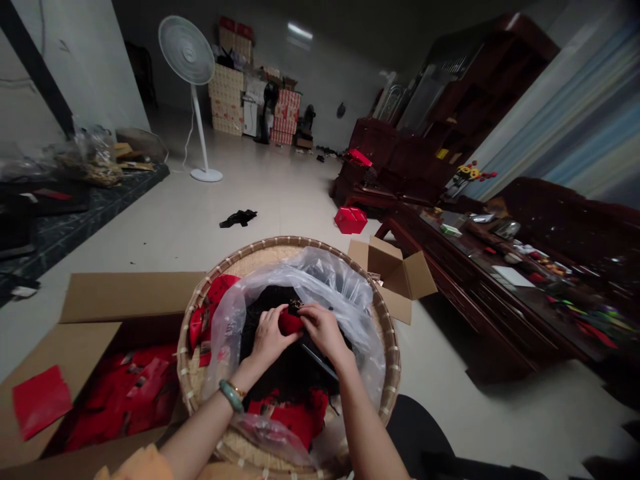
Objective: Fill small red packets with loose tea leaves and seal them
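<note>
Both of my hands meet over a round woven basket tray on my lap. My left hand and my right hand are closed together on a small red piece between their fingertips. Under them a clear plastic bag lies open on the tray, filled with dark black material. More red pieces lie at the near side of the bag, and others at the tray's left rim. A green bangle sits on my left wrist.
An open cardboard box with red packets stands at my left. A smaller open carton lies beyond the tray. A dark wooden table with clutter runs along the right. A standing fan and stacked boxes are far back.
</note>
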Demonstrator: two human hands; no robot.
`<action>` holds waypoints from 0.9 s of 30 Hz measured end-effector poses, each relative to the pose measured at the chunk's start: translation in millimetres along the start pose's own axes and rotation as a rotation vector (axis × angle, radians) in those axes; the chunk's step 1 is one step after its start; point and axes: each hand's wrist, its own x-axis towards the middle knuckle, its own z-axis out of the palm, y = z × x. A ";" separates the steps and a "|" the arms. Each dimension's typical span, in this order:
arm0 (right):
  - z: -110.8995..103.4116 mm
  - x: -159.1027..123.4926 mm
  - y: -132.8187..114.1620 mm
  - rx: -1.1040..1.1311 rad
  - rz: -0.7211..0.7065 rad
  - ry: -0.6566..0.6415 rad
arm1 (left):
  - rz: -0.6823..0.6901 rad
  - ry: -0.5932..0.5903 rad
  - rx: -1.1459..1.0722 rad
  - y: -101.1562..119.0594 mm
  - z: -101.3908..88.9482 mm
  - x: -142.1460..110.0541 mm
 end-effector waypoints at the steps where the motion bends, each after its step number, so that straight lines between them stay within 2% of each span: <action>1: 0.7 1.3 4.7 0.011 0.015 0.020 | -0.011 -0.054 -0.032 -1.6 -2.2 3.9; 5: -2.7 2.0 17.5 0.062 0.052 0.056 | -0.082 -0.314 -0.274 -13.4 -17.2 16.8; 7: -7.4 0.6 18.8 0.110 0.064 0.067 | -0.150 -0.375 -0.372 -18.8 -24.7 19.8; 10: -14.6 -1.2 13.9 0.213 0.082 0.166 | -0.219 -0.384 -0.442 -21.4 -31.3 19.7; 14: -13.7 -1.2 -1.2 0.414 0.047 0.317 | -0.202 -0.362 -0.518 -17.0 -32.6 16.3; 16: -7.0 -1.1 -7.9 0.423 -0.006 0.293 | -0.203 -0.356 -0.569 -14.2 -32.3 14.7; 20: 6.2 -4.8 -14.8 0.200 -0.088 0.133 | -0.225 -0.348 -0.634 -11.1 -32.3 10.5; 25: 6.3 -16.0 -17.6 -0.035 -0.187 -0.055 | -0.231 -0.350 -0.517 -12.9 -33.2 2.7; 27: 5.7 -19.4 -15.2 -0.008 -0.195 -0.016 | -0.213 -0.353 -0.464 -13.9 -34.8 0.9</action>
